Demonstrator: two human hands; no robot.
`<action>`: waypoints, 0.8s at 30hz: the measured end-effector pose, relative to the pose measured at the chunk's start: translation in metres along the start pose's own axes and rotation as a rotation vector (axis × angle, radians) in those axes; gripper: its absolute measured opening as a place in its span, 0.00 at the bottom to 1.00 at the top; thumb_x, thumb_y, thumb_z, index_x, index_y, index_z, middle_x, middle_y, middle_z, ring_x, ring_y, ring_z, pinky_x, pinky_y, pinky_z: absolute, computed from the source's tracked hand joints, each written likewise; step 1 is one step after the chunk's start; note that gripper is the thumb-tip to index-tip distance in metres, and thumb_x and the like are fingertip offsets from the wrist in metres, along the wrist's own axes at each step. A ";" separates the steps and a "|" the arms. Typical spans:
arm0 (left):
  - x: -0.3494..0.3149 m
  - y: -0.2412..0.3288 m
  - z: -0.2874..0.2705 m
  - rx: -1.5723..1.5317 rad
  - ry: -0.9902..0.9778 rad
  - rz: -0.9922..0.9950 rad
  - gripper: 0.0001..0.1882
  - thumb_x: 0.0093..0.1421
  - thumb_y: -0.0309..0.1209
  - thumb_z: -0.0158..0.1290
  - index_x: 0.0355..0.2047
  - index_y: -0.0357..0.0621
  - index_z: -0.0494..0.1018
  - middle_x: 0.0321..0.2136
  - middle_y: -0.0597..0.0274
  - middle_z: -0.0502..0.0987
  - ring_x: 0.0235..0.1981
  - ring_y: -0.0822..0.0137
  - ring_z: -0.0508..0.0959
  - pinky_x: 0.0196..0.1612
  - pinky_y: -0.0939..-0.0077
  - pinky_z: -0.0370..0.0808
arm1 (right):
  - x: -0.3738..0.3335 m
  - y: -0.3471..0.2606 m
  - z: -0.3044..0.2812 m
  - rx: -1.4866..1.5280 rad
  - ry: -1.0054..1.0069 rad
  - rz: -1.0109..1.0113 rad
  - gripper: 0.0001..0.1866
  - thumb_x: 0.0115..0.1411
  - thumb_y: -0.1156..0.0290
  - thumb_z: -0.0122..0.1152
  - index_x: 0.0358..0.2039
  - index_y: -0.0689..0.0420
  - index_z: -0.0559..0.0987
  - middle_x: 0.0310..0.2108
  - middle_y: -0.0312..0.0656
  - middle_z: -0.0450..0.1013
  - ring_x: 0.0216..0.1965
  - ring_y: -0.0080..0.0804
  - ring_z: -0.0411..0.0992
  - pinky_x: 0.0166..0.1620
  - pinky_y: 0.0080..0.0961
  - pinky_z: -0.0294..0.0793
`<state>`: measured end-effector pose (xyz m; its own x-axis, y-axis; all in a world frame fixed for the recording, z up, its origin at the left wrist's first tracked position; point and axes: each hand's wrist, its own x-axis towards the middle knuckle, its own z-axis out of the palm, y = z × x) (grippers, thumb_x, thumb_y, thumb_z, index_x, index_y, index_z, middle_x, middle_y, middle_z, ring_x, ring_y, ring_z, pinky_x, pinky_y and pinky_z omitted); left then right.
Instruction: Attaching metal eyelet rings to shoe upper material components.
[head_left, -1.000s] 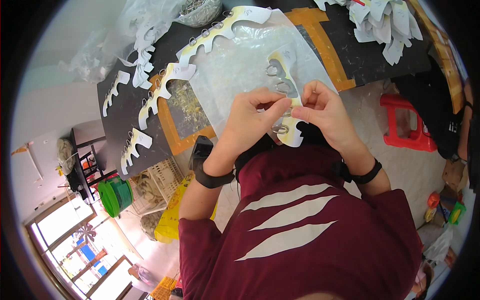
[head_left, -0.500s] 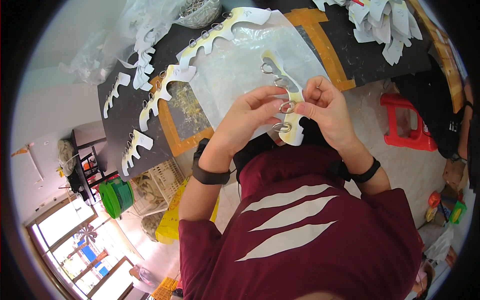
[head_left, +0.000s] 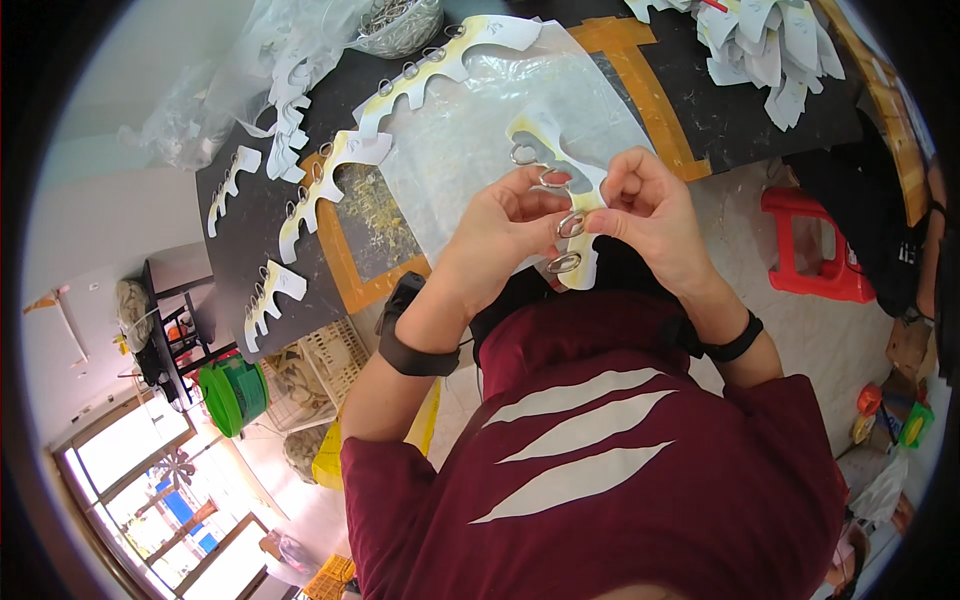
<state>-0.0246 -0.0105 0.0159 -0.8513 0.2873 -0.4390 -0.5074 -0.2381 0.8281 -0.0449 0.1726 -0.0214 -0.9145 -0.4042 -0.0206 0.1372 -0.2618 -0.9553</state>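
Between my hands, over the table's near edge, is a white scalloped strip (head_left: 588, 198) with yellowish staining and several metal rings along its left side. The thumb and fingers of my left hand (head_left: 485, 240) close at one oval metal ring (head_left: 571, 224) in the strip's middle. My right hand (head_left: 655, 220) pinches the strip's right edge between thumb and curled fingers. Below my left fingertips a lower ring (head_left: 564, 263) hangs on the strip. The strip's upper end bends away over a clear plastic sheet (head_left: 480, 120). My fingertips partly hide the ring's join with the strip.
Similar ringed strips (head_left: 325, 185) lie on the black table (head_left: 230, 290) to the left. A bowl of rings (head_left: 400, 28) stands at the back. White pieces (head_left: 775, 50) are piled far right, and a red stool (head_left: 815, 245) stands on the floor. Someone's arm (head_left: 930, 240) shows at the right edge.
The strip has turned slightly in my hands, its upper end shifting left and down. My left fingers have moved a little lower against the ring, and my left elbow has moved outward.
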 end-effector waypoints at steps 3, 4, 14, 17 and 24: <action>-0.001 0.001 0.000 0.025 0.012 0.015 0.20 0.51 0.23 0.56 0.45 0.37 0.67 0.30 0.60 0.75 0.27 0.76 0.72 0.30 0.86 0.69 | 0.001 -0.003 0.001 -0.028 -0.017 0.003 0.15 0.47 0.77 0.66 0.32 0.56 0.68 0.23 0.27 0.67 0.24 0.09 0.58 0.27 0.08 0.53; -0.001 0.000 -0.002 0.061 0.018 0.038 0.21 0.51 0.22 0.56 0.47 0.36 0.65 0.29 0.61 0.75 0.27 0.76 0.72 0.30 0.85 0.69 | 0.001 -0.003 0.001 -0.028 -0.017 0.004 0.15 0.47 0.77 0.66 0.32 0.56 0.68 0.23 0.27 0.67 0.24 0.09 0.58 0.27 0.08 0.53; -0.007 -0.011 0.020 0.171 0.315 0.385 0.20 0.49 0.15 0.52 0.44 0.34 0.65 0.26 0.58 0.76 0.29 0.72 0.78 0.32 0.82 0.74 | 0.009 0.002 0.005 0.344 -0.025 0.198 0.16 0.50 0.79 0.62 0.37 0.55 0.67 0.27 0.34 0.71 0.30 0.18 0.68 0.37 0.14 0.63; -0.010 -0.012 0.021 0.084 0.340 0.387 0.21 0.49 0.15 0.52 0.45 0.34 0.64 0.27 0.58 0.76 0.29 0.71 0.78 0.32 0.83 0.73 | 0.010 0.000 0.006 0.389 -0.035 0.226 0.16 0.50 0.79 0.62 0.38 0.56 0.68 0.29 0.37 0.73 0.32 0.19 0.70 0.39 0.16 0.64; -0.015 -0.016 0.023 0.009 0.365 0.395 0.21 0.49 0.15 0.52 0.45 0.34 0.64 0.28 0.58 0.75 0.30 0.70 0.78 0.32 0.82 0.74 | 0.010 -0.001 0.010 0.411 -0.044 0.243 0.16 0.51 0.79 0.61 0.39 0.56 0.68 0.28 0.35 0.72 0.32 0.19 0.69 0.39 0.15 0.65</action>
<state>-0.0009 0.0102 0.0167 -0.9690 -0.1640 -0.1849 -0.1395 -0.2545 0.9569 -0.0502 0.1600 -0.0175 -0.8214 -0.5310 -0.2081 0.4926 -0.4766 -0.7282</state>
